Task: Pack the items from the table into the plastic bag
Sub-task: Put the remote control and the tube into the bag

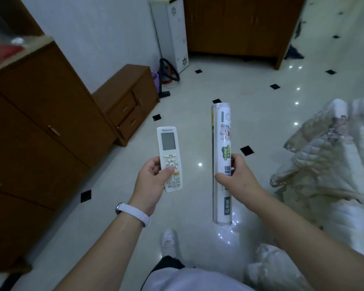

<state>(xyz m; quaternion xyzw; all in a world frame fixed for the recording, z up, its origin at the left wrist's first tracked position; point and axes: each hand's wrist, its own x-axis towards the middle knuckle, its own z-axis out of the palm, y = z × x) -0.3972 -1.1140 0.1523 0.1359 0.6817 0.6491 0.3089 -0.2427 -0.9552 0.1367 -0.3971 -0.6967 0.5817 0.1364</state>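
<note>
At the far left stands one tall brown wooden cabinet (36, 114), with one low brown wooden drawer unit (126, 101) just beside it against the pale wall. The left hand (153, 181), one white wristband (135, 213) on its wrist, holds one white rectangular remote control (169, 152) with a grey screen and rows of small buttons. The fingers are wrapped behind the remote's lower half and the thumb presses on its round central button, so the hand is clamped on it, held upright above the glossy white tiled floor (250, 85) with its small black diamond insets. To the right, the right hand (237, 175) grips one long white cylindrical roll in clear plastic wrap (222, 164), printed with green and black labels; its fingers close around the roll below the middle, and the roll stands nearly vertical. Farthest right lies one crumpled translucent plastic bag (315, 148) over a white quilted cover. One white shoe (169, 240) shows below the hands.
</note>
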